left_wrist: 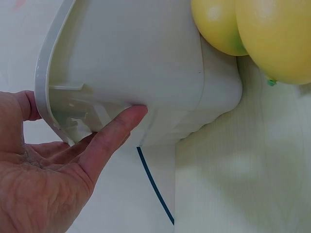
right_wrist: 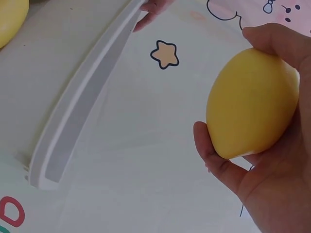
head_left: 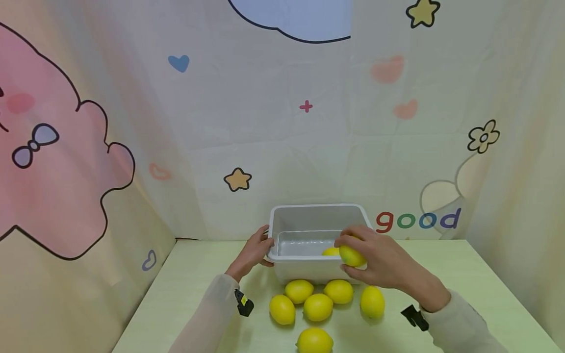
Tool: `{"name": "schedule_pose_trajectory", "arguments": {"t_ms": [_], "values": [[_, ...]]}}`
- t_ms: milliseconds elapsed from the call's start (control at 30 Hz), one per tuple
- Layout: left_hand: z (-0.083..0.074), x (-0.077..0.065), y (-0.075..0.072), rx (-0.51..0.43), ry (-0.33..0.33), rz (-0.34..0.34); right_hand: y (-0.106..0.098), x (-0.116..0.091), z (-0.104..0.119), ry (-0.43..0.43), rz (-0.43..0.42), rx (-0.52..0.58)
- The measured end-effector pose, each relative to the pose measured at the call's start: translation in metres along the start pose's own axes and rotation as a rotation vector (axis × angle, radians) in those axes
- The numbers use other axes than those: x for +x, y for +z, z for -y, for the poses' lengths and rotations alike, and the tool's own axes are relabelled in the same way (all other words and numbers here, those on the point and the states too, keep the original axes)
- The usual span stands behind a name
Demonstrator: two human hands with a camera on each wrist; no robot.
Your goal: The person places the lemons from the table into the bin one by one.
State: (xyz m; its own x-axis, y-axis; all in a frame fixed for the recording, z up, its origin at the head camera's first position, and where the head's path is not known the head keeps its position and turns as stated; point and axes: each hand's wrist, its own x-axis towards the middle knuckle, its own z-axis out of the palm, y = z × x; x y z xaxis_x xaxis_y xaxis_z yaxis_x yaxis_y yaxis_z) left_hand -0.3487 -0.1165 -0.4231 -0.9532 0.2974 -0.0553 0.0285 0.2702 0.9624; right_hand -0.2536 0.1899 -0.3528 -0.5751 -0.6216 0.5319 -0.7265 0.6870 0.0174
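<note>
A lemon (head_left: 352,256) was held in the curled fingers of the right hand (head_left: 381,257), by the near right corner of the gray bin (head_left: 304,270), toward the surface's (head_left: 446,257) far edge. Bin's left rim was gripped by the left hand (head_left: 253,251). Lemon was judged light, firm, slightly slippery; best grasped round its middle.

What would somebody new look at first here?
Probably the six yellow lemons on the table, before the gray bin. The right hand holds another lemon near the bin's right end; the left hand grips its left side. A big pink cartoon decorates the far-left curtain.
</note>
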Motion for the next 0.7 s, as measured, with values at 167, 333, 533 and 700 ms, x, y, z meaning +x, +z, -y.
{"name": "schedule_pose_trajectory", "arguments": {"t_ms": [167, 333, 533, 700], "values": [[0.001, 0.001, -0.001, 0.002, -0.009, -0.001, -0.004, 0.007, -0.002, 0.004, -0.018, 0.006], [0.001, 0.001, -0.001, 0.006, -0.006, 0.004, -0.006, 0.014, -0.006, -0.002, -0.038, 0.009], [0.000, -0.001, -0.001, 0.001, -0.007, 0.010, -0.010, 0.023, -0.009, 0.016, -0.031, -0.005], [0.000, -0.001, -0.002, 0.000, -0.006, 0.009, -0.013, 0.032, -0.011, 0.011, -0.031, -0.010]]}}
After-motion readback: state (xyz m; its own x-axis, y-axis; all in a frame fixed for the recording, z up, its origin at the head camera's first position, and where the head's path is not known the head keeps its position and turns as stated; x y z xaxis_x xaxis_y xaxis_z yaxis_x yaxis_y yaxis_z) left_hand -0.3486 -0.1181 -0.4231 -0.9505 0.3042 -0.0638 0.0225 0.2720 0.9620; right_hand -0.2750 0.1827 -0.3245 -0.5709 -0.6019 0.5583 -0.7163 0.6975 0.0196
